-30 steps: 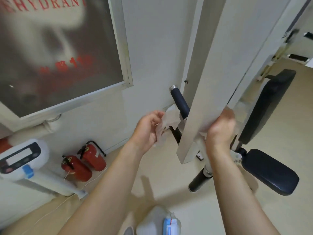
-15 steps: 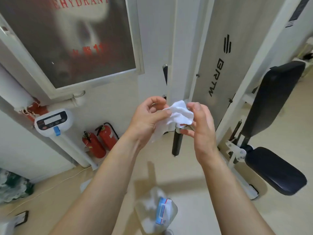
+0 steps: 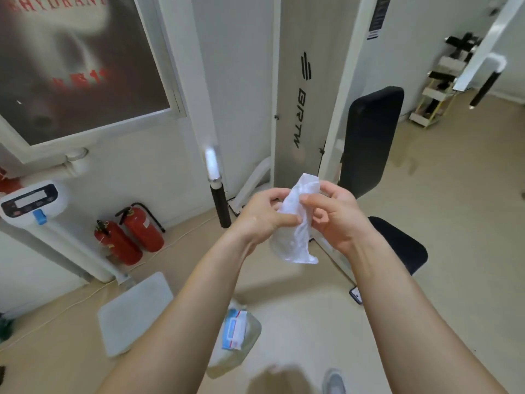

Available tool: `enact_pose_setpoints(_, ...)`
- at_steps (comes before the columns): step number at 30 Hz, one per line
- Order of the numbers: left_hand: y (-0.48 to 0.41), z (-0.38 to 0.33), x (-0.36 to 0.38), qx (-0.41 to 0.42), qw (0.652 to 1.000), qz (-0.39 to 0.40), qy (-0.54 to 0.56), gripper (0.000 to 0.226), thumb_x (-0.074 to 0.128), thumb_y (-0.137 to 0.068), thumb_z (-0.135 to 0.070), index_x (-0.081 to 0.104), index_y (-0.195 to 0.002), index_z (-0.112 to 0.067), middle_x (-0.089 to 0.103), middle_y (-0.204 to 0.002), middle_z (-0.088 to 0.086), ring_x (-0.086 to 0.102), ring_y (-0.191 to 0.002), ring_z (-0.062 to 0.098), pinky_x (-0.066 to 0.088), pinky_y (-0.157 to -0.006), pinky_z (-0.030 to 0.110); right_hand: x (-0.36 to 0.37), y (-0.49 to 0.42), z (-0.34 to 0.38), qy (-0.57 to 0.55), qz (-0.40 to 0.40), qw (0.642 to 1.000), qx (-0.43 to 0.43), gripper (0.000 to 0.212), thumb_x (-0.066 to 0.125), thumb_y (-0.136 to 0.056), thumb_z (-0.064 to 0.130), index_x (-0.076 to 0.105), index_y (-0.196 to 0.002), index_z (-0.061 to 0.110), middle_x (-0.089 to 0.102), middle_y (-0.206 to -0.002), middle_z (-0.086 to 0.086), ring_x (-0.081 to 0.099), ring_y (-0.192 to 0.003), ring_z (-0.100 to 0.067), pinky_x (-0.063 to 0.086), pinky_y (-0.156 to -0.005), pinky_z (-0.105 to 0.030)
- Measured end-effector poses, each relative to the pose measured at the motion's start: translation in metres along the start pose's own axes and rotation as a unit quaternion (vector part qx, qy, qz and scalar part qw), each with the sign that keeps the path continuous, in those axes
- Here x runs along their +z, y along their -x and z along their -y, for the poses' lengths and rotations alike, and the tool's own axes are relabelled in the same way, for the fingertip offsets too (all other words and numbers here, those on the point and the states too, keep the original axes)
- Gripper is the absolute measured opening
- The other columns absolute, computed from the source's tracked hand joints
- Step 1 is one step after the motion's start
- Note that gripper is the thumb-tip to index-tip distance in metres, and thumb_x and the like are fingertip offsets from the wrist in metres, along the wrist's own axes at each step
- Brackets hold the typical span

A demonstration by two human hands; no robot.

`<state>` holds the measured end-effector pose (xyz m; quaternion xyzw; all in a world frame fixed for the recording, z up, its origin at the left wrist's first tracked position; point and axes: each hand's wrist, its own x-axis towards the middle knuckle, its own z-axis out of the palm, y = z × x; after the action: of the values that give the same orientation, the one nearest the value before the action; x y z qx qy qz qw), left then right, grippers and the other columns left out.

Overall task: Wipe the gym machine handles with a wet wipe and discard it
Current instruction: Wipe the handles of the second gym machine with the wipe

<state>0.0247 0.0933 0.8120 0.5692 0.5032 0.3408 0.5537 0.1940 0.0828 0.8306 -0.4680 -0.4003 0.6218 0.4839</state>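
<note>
Above beige floor (image 3: pixel 426 194), both hands pinch wet wipe (image 3: pixel 298 223).

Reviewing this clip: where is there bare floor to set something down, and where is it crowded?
Bare floor lies right of the black seat pad, toward the rack. A smaller patch sits between the fire extinguishers and the hanging handle. Crowded underfoot: white board, wipe pack, phone.

Black vertical lettering reading "BRTW", beneath a three-bar logo, runs down the gym machine's grey weight-stack cover (image 3: pixel 306 81), while partial red letters "HYDRANT" top the glass-fronted wall cabinet (image 3: pixel 79 66), whose smaller red characters are too blurred to read.
</note>
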Motion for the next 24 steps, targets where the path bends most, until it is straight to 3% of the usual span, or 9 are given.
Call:
enact_pose_setpoints(3, -0.029, -0.015, 0.048, -0.022, 1.000, 0.002, -0.023, 0.038, 0.085, -0.074, -0.018, 0.071, -0.109, -0.020, 0.073, -0.089, -0.011, 0.066, -0.081, 0.004, 0.046, -0.060, 0.012, -0.060, -0.012, 0.011, -0.018, -0.024, 1.000, 0.005, 0.030, 0.064, -0.088, -0.002, 0.069, -0.117, 0.006, 0.071, -0.109, -0.026, 0.069, -0.099, -0.040, 0.055, -0.091, -0.050)
enact_pose_setpoints(5, -0.054, -0.024, 0.082, -0.032, 0.999, 0.021, -0.022, 0.021, 0.084, -0.077, -0.020, 0.072, -0.094, -0.017, 0.062, -0.070, -0.014, 0.053, -0.062, 0.003, 0.037, -0.051, 0.012, -0.107, -0.023, 0.022, -0.031, -0.029, 0.999, 0.009, 0.031, 0.062, -0.089, -0.002, 0.069, -0.118, 0.007, 0.070, -0.110, -0.027, 0.070, -0.102, -0.039, 0.057, -0.090, -0.050)
enact_pose_setpoints(7, -0.080, -0.035, 0.119, -0.035, 0.997, 0.059, 0.021, 0.013, 0.081, -0.077, -0.023, 0.073, -0.085, -0.017, 0.057, -0.070, -0.007, 0.046, -0.062, 0.010, 0.034, -0.056, 0.019, -0.159, -0.034, 0.036, -0.055, -0.036, 0.998, 0.011, 0.031, 0.058, -0.091, -0.003, 0.067, -0.119, 0.007, 0.072, -0.105, -0.022, 0.071, -0.096, -0.034, 0.059, -0.080, -0.043)
enact_pose_setpoints(11, -0.138, -0.065, 0.207, -0.008, 0.991, 0.064, 0.114, 0.042, 0.073, -0.080, -0.017, 0.069, -0.118, 0.001, 0.071, -0.107, 0.021, 0.064, -0.095, 0.030, 0.051, -0.085, 0.034, -0.266, -0.053, 0.070, -0.095, -0.044, 0.994, 0.033, 0.040, 0.044, -0.088, -0.008, 0.061, -0.121, 0.008, 0.064, -0.101, -0.015, 0.066, -0.088, -0.028, 0.057, -0.070, -0.036)
enact_pose_setpoints(13, -0.171, -0.081, 0.253, 0.012, 0.992, 0.056, 0.111, 0.037, 0.067, -0.084, -0.014, 0.068, -0.119, 0.001, 0.068, -0.119, 0.030, 0.066, -0.104, 0.034, 0.050, -0.095, 0.042, -0.321, -0.061, 0.089, -0.102, -0.030, 0.993, 0.050, 0.041, 0.044, -0.086, -0.004, 0.060, -0.122, 0.007, 0.063, -0.103, -0.016, 0.066, -0.088, -0.029, 0.056, -0.074, -0.039)
enact_pose_setpoints(16, -0.218, -0.105, 0.317, 0.029, 0.997, 0.039, 0.052, 0.028, 0.070, -0.084, -0.017, 0.069, -0.109, -0.005, 0.073, -0.109, 0.022, 0.072, -0.099, 0.030, 0.056, -0.088, 0.042, -0.396, -0.079, 0.120, -0.062, 0.029, 0.994, 0.083, 0.025, 0.060, -0.088, 0.018, 0.065, -0.109, 0.005, 0.066, -0.098, -0.013, 0.063, -0.091, -0.029, 0.048, -0.082, -0.040)
enact_pose_setpoints(18, -0.248, -0.117, 0.352, 0.034, 0.998, 0.051, 0.019, 0.023, 0.074, -0.084, -0.019, 0.070, -0.104, -0.009, 0.075, -0.104, 0.017, 0.073, -0.098, 0.032, 0.057, -0.091, 0.049, -0.442, -0.099, 0.137, -0.003, 0.045, 0.994, 0.100, 0.033, 0.063, -0.092, 0.028, 0.067, -0.111, 0.001, 0.070, -0.101, -0.015, 0.067, -0.095, -0.031, 0.053, -0.082, -0.039)
enact_pose_setpoints(21, -0.299, -0.127, 0.392, 0.041, 0.995, 0.083, -0.034, 0.013, 0.074, -0.087, -0.020, 0.072, -0.098, -0.013, 0.077, -0.098, 0.012, 0.074, -0.094, 0.027, 0.056, -0.091, 0.048, -0.502, -0.135, 0.155, 0.099, 0.063, 0.984, 0.132, 0.041, 0.069, -0.089, 0.032, 0.069, -0.118, 0.002, 0.070, -0.119, -0.020, 0.066, -0.115, -0.035, 0.053, -0.098, -0.044)
enact_pose_setpoints(24, -0.357, -0.132, 0.421, 0.043, 0.990, 0.122, -0.061, 0.013, 0.077, -0.087, -0.023, 0.070, -0.092, -0.013, 0.075, -0.089, 0.008, 0.073, -0.085, 0.020, 0.057, -0.083, 0.041, -0.549, -0.172, 0.173, 0.149, 0.100, 0.967, 0.180, 0.051, 0.070, -0.079, 0.052, 0.073, -0.113, 0.014, 0.074, -0.113, -0.012, 0.070, -0.106, -0.026, 0.055, -0.087, -0.038)
